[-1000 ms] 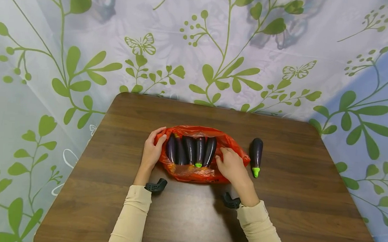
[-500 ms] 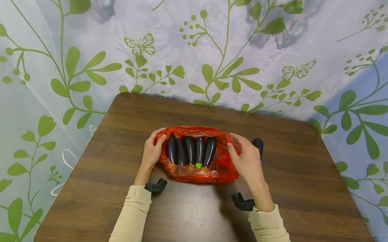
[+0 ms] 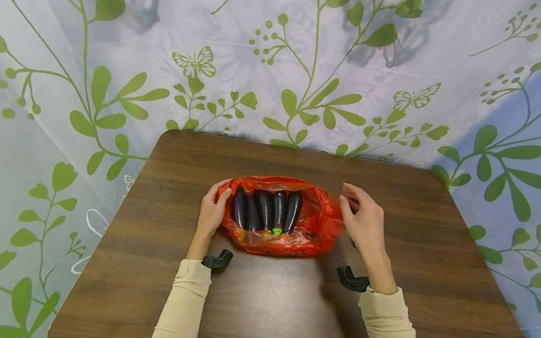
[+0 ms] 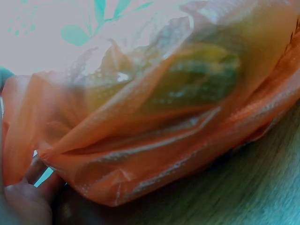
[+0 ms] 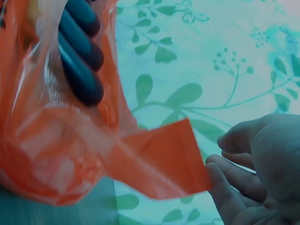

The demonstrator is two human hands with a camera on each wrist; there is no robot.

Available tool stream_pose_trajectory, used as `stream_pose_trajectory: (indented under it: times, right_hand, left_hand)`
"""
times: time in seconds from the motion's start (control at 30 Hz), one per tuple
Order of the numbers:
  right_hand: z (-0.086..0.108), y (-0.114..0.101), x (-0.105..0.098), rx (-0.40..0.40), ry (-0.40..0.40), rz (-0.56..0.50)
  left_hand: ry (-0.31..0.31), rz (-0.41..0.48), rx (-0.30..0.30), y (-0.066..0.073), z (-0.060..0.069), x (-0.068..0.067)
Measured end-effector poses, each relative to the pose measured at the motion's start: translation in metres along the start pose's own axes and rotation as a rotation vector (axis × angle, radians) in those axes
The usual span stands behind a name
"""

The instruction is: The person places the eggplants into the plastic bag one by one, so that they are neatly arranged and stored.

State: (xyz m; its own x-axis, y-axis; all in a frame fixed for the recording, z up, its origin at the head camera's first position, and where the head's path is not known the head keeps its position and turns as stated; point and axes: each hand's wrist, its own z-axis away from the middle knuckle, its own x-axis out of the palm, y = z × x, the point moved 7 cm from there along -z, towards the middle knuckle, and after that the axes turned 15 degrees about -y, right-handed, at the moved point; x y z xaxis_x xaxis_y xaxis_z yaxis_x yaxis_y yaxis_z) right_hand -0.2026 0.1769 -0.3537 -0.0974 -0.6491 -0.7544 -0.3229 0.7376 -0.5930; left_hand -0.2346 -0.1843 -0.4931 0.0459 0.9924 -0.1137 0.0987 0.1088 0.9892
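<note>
A red plastic bag (image 3: 323,220) lies on the table with its mouth spread wide, and several dark purple eggplants (image 3: 265,209) sit side by side inside. One eggplant shows a bright green cap at its near end. At the bag's left end my left hand (image 3: 210,210) pinches the rim between thumb and fingers. Just off the right end, my right hand (image 3: 366,220) has its thumb and fingers apart. In the right wrist view, the bag's loose flap (image 5: 161,159) comes up against the fingertips (image 5: 214,171). Behind the right hand, the lone eggplant is almost wholly hidden.
The brown wooden table (image 3: 263,301) runs back to a leaf-printed curtain (image 3: 239,60). Dark wrist mounts stick out inward, one at the left wrist (image 3: 217,259) and one at the right wrist (image 3: 353,279).
My right hand has come out of the bag, gone along its right rim and moved off rightward, now covering the lone eggplant. The left hand has stayed in place.
</note>
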Motion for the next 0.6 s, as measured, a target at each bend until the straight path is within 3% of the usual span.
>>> stream_pose_trajectory:
  times: [0.3, 0.6]
  right_hand:
    - [0.004, 0.024, -0.005, 0.097, 0.006, 0.032]
    - [0.007, 0.045, -0.007, 0.169, 0.006, 0.011]
  left_hand:
    - [-0.006, -0.02, -0.032, -0.001, 0.001, -0.001]
    - [0.002, -0.041, -0.021, -0.002, -0.001, -0.001]
